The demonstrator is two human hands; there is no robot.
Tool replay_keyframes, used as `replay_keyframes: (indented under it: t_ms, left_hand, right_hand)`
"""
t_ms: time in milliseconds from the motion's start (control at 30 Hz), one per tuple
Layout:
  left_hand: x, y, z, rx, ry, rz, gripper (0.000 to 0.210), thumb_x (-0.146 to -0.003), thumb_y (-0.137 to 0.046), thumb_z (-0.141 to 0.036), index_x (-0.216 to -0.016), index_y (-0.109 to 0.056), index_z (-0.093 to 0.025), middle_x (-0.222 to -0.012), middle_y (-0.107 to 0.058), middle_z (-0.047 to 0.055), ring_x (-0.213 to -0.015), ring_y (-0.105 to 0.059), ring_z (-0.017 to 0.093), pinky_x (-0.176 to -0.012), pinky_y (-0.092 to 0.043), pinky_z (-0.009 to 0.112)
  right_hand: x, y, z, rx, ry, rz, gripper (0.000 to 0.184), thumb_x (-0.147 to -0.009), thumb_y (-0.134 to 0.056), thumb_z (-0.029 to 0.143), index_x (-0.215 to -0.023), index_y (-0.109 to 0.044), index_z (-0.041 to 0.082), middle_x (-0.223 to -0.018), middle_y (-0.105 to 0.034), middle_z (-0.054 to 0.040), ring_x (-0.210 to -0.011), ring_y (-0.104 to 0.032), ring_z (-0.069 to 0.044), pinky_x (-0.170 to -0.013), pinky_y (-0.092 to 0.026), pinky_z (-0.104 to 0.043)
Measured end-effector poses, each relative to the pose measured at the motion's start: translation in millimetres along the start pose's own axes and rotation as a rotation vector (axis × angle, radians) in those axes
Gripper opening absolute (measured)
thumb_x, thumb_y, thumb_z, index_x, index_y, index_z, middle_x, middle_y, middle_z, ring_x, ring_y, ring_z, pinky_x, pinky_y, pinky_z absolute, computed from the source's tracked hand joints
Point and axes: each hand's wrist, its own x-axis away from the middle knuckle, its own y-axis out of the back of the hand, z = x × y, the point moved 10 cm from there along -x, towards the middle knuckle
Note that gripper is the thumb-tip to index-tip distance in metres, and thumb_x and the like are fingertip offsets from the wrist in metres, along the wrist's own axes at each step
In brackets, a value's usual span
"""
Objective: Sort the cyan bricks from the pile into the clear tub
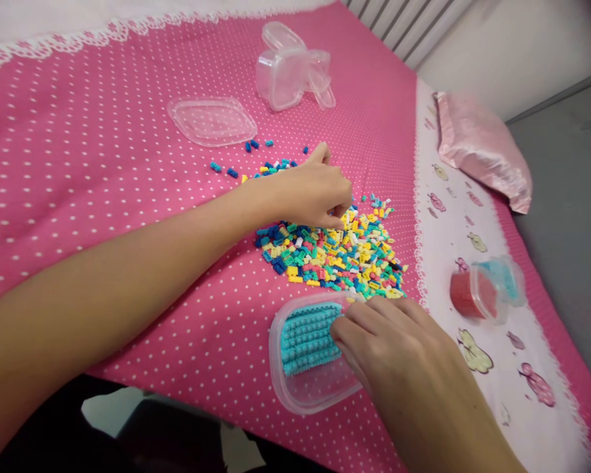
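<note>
A heap of small toy building bricks (339, 256) in yellow, blue, green, red and white lies on the pink dotted cloth. My left hand (315, 190) reaches over the far part of this heap, its fingers curled down with the tips at the bricks; what they pinch is hidden. Nearer to me, a clear plastic container (305, 397) holds neat rows of turquoise bricks (310, 338). My right hand (389, 341) is closed over the container's right side, fingertips at the ends of those rows. Whatever lies between its fingers cannot be made out.
A clear lid (214, 121) lies flat beyond the heap, with a few loose bricks near it. Farther back are stacked clear containers (293, 75). To the right stand a container of red bricks (467, 294) and one with turquoise contents (505, 279). A pink cushion (482, 148) lies behind.
</note>
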Motion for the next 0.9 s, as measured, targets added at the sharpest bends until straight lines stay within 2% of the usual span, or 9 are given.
replay_keyframes:
  t_ms: [267, 400, 467, 500, 600, 700, 800, 900]
  left_hand:
    - [-0.2, -0.4, 0.3, -0.025, 0.013, 0.018, 0.018, -0.085, -0.067, -0.034, -0.073, -0.072, -0.021, -0.07, -0.07, -0.002, -0.073, -0.061, 0.016, -0.103, -0.028, 0.05]
    - [2.0, 1.1, 6.9, -0.057, 0.038, 0.027, 0.018, -0.088, -0.06, -0.026, -0.075, -0.072, -0.02, -0.074, -0.071, 0.0, -0.075, -0.061, 0.016, -0.099, -0.03, 0.048]
    - [3.5, 5.5, 11.5, -0.08, 0.066, 0.02, 0.019, -0.09, -0.057, -0.024, -0.078, -0.072, -0.019, -0.077, -0.072, 0.001, -0.077, -0.061, 0.016, -0.097, -0.031, 0.047]
    - [4.2, 8.2, 14.0, -0.086, 0.085, 0.017, 0.02, -0.091, -0.056, -0.025, -0.08, -0.072, -0.019, -0.079, -0.073, 0.001, -0.079, -0.061, 0.017, -0.096, -0.031, 0.046]
    - [6.1, 16.2, 20.3, -0.081, 0.146, 0.025, 0.022, -0.095, -0.052, -0.025, -0.088, -0.072, -0.018, -0.088, -0.075, 0.003, -0.088, -0.064, 0.02, -0.094, -0.031, 0.043]
    - [7.7, 20.0, 24.6, -0.054, 0.19, 0.049, 0.023, -0.099, -0.049, -0.022, -0.095, -0.071, -0.019, -0.097, -0.076, 0.003, -0.093, -0.065, 0.021, -0.093, -0.03, 0.042]
    - [8.5, 16.8, 25.2, -0.018, 0.183, 0.087, 0.02, -0.1, -0.05, -0.022, -0.102, -0.07, -0.021, -0.102, -0.076, 0.002, -0.093, -0.067, 0.019, -0.091, -0.033, 0.039]
    - [8.3, 8.0, 18.0, -0.005, 0.107, 0.158, 0.016, -0.1, -0.055, -0.028, -0.105, -0.069, -0.021, -0.101, -0.074, 0.001, -0.094, -0.066, 0.02, -0.087, -0.036, 0.036]
  right_hand:
    - [12.6, -2.3, -9.1, -0.091, -0.032, -0.007, 0.019, -0.083, -0.063, 0.008, -0.074, -0.061, 0.024, -0.072, -0.064, 0.0006, -0.065, -0.056, -0.021, -0.063, -0.034, -0.036]
    - [16.5, 18.6, -48.1, -0.201, -0.187, -0.125, 0.014, -0.096, -0.057, 0.027, -0.085, -0.064, 0.025, -0.077, -0.069, 0.0, -0.071, -0.061, -0.022, -0.067, -0.037, -0.036]
    - [5.5, 32.5, -71.5, -0.27, -0.243, -0.214, 0.012, -0.096, -0.062, 0.034, -0.089, -0.067, 0.025, -0.08, -0.072, 0.0008, -0.072, -0.064, -0.02, -0.067, -0.04, -0.034]
    - [-4.1, 35.4, -81.4, -0.36, -0.242, -0.24, 0.009, -0.094, -0.064, 0.031, -0.089, -0.068, 0.025, -0.081, -0.073, 0.0024, -0.071, -0.066, -0.018, -0.067, -0.042, -0.032]
    - [-32.5, 25.9, -122.1, -0.597, -0.367, -0.319, 0.008, -0.091, -0.068, 0.028, -0.084, -0.071, 0.025, -0.079, -0.075, 0.004, -0.074, -0.069, -0.015, -0.07, -0.047, -0.029]
    - [-46.5, -0.2, -154.7, -0.755, -0.466, -0.476, 0.009, -0.092, -0.065, 0.028, -0.09, -0.072, 0.022, -0.089, -0.076, -0.0009, -0.083, -0.069, -0.017, -0.079, -0.051, -0.032]
    - [-52.5, -37.1, -163.5, -0.782, -0.455, -0.469, 0.011, -0.094, -0.061, 0.023, -0.093, -0.072, 0.022, -0.096, -0.075, -0.0029, -0.091, -0.068, -0.018, -0.084, -0.052, -0.033]
    - [-48.4, -59.8, -166.0, -0.771, -0.461, -0.43, 0.015, -0.095, -0.058, 0.019, -0.094, -0.073, 0.022, -0.101, -0.072, -0.0057, -0.099, -0.066, -0.021, -0.092, -0.05, -0.04]
